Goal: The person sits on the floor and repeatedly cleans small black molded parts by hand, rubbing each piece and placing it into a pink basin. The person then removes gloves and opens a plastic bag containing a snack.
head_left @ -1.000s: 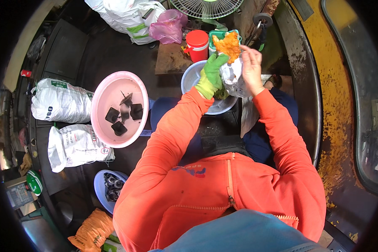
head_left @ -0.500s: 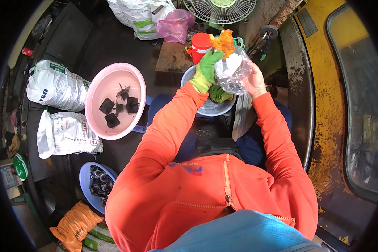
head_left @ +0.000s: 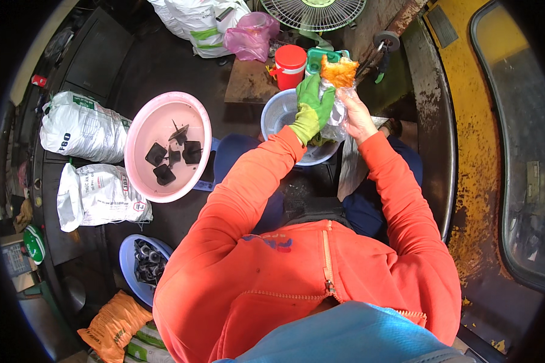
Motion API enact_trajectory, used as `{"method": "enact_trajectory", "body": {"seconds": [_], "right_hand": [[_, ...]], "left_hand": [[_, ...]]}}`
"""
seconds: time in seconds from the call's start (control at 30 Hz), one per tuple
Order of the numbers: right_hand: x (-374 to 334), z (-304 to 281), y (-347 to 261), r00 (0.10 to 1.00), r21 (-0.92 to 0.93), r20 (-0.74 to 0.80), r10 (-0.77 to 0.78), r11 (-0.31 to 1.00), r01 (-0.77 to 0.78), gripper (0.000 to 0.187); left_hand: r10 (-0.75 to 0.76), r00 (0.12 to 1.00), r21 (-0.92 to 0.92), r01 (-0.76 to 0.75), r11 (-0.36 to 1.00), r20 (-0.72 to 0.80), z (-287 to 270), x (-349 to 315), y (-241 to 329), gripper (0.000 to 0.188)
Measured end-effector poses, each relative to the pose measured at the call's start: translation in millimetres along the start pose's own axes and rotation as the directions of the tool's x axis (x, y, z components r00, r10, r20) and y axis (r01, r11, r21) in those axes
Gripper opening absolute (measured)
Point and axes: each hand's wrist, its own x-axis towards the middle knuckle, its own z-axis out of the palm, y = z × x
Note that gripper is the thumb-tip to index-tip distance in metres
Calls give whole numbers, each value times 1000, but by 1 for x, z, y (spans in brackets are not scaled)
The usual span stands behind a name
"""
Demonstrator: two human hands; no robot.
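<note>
A golden-orange piece of fried or baked food (head_left: 339, 72) sticks up out of a crumpled clear plastic bag (head_left: 334, 128), its paler top edge uneven. My left hand (head_left: 315, 107), in a green glove, is closed round the bag's left side. From the right, my bare right hand (head_left: 356, 115) grips the bag just under the food. Both hands are above a light blue basket (head_left: 275, 114). Part of the basket is hidden behind my hands and the bag.
Beyond the basket stand a red jug (head_left: 290, 65) and a green-lidded container (head_left: 316, 60). On the left, a pink basin (head_left: 140, 130) holds several black parts, with white sacks (head_left: 85, 128) beside it. A fan (head_left: 313, 13) stands at the back; a rusty yellow panel (head_left: 469, 199) borders the right.
The bag has been gathered lower and tighter round the food, and white paper at its top no longer shows. The food has shifted slightly right and down; my hands have come closer together.
</note>
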Motion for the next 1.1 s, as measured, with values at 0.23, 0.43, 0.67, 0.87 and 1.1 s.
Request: {"method": "enact_trajectory", "body": {"seconds": [0.23,0.43,0.67,0.87,1.1], "right_hand": [[1,-5,-4,983,82,-158,-95,991,109,41],[6,-23,-37,971,223,-118,-208,947,230,44],[-11,-21,-42,976,160,-111,-189,966,205,37],[-21,-25,-44,973,92,-127,-194,974,206,37],[-16,-17,-43,948,138,-124,-294,941,310,41]], "left_hand": [[48,959,-74,-29,997,279,-20,4,17,74],[243,959,-641,-95,762,146,-98,6,125,33],[712,686,-942,319,-106,151,-126,-46,255,25],[733,676,-935,304,-182,77,-115,-64,253,29],[872,401,-958,170,231,281,-125,-74,251,30]]}}
